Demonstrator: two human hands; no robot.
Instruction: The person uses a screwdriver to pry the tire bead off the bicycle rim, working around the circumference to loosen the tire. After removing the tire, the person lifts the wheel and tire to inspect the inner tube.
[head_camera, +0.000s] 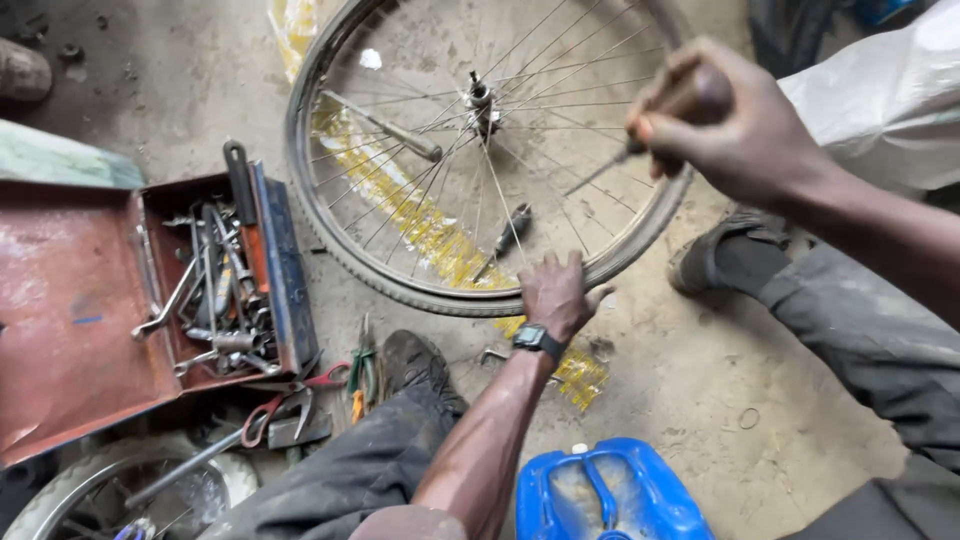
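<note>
One wheel (480, 150) lies flat on the dirt floor (760, 420) and serves as the landmark for every position given here. The left hand (553, 297) presses on the wheel's near rim, fingers spread apart over the tyre, a watch (537, 340) on its wrist. The right hand (725, 120) hangs above the wheel's right rim with its fingers clamped around the dark handle of a screwdriver (640, 150), whose thin shaft angles down among the spokes (the tip is too blurred to place). To do this well, the left hand should probably pin the rim firmly so the wheel cannot rock, while the tool works one spoke at a time without bending its neighbours. Counts: one hub (481, 100) at the wheel's centre; one metal bar (385, 125) lying across the spokes left of the hub; one small screwdriver (505, 238) on the ground seen through the spokes on the near side; one open red toolbox (150, 290) left of the wheel, holding a jumble of spanners too tangled to count; two pliers (330, 390) on the floor near the wheel's lower left; one blue jerrycan (605, 495) below the wheel; a second wheel (110, 495) partly in view far lower left.
</note>
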